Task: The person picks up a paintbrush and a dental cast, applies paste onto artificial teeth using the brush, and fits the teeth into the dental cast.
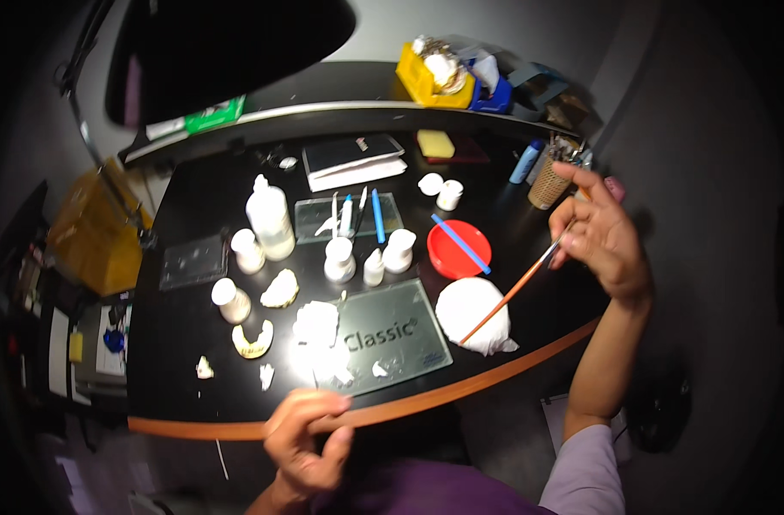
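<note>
My right hand is raised over the right side of the desk, its thumb and fingers pinching a thin paintbrush near the metal collar. The brush's orange-brown handle slants down and left across a white wrapped bundle, perhaps tissue. My left hand hovers at the front edge with curled fingers and the thumb apart, holding nothing visible. Beyond it lies a glass slab with small white bits on it. White lumps at its left side are washed out by glare. A horseshoe-shaped dental model sits farther left.
A red bowl has a blue stick across it. Several white bottles stand mid-desk, including a tall squeeze bottle. Behind are tools on a glass plate, a notebook and a wicker cup. A black lamp overhangs.
</note>
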A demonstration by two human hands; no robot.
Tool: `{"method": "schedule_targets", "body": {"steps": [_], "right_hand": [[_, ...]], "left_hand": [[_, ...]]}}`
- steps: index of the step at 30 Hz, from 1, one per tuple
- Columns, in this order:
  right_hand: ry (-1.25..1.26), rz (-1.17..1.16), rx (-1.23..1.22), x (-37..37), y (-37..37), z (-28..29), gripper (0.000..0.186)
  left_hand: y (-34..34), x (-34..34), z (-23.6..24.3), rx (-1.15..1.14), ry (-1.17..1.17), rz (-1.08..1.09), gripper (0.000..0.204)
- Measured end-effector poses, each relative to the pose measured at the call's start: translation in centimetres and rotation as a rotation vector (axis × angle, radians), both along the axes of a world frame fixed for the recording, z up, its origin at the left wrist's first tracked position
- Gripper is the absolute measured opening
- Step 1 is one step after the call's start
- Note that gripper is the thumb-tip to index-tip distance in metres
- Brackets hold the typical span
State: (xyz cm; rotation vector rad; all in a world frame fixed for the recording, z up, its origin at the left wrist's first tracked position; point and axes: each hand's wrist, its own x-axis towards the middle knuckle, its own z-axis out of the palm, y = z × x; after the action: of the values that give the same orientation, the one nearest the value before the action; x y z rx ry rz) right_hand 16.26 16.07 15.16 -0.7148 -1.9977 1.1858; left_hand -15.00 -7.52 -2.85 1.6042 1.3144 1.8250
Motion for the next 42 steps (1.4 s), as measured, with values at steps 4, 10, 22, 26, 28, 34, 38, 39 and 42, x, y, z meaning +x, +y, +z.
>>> {"method": "schedule_targets", "body": {"steps": [4,10,22,26,28,34,38,39,42], "right_hand": [[0.106,0.082,-0.162,-2.5,-2.3,-4.6,0.079],[0.17,0.119,-0.208,-2.7,-3.5,-9.4,0.083],[0.243,0.133,-0.256,-1.2,-4.2,-10.9,0.086],[0.242,0.129,-0.261,-1.5,-4.4,-10.8,0.086],[0.241,0.109,-0.264,-1.6,-4.4,-10.9,0.086],[0.251,0.117,-0.27,-1.7,-4.2,-11.0,0.086],[0.251,0.12,-0.266,-1.7,-4.1,-11.0,0.087],[0.25,0.122,-0.26,-1.7,-4.1,-11.0,0.087],[0.258,0.121,-0.25,-1.6,-4.3,-10.9,0.088]], "left_hand": [[1.9,3.8,1.1,-0.4,-0.195,-0.361,0.031],[1.8,6.2,-1.4,-0.55,-0.537,-0.482,0.025],[1.7,5.9,-1.6,-0.62,-0.595,-0.534,0.02],[1.7,6.0,-1.9,-0.611,-0.626,-0.558,0.021],[1.7,6.0,-1.8,-0.611,-0.627,-0.557,0.021],[1.9,5.8,-2.0,-0.61,-0.612,-0.565,0.021],[2.0,5.8,-2.0,-0.61,-0.598,-0.556,0.021],[2.1,5.8,-2.0,-0.612,-0.595,-0.551,0.021],[2.2,5.8,-2.1,-0.626,-0.573,-0.568,0.02]]}}
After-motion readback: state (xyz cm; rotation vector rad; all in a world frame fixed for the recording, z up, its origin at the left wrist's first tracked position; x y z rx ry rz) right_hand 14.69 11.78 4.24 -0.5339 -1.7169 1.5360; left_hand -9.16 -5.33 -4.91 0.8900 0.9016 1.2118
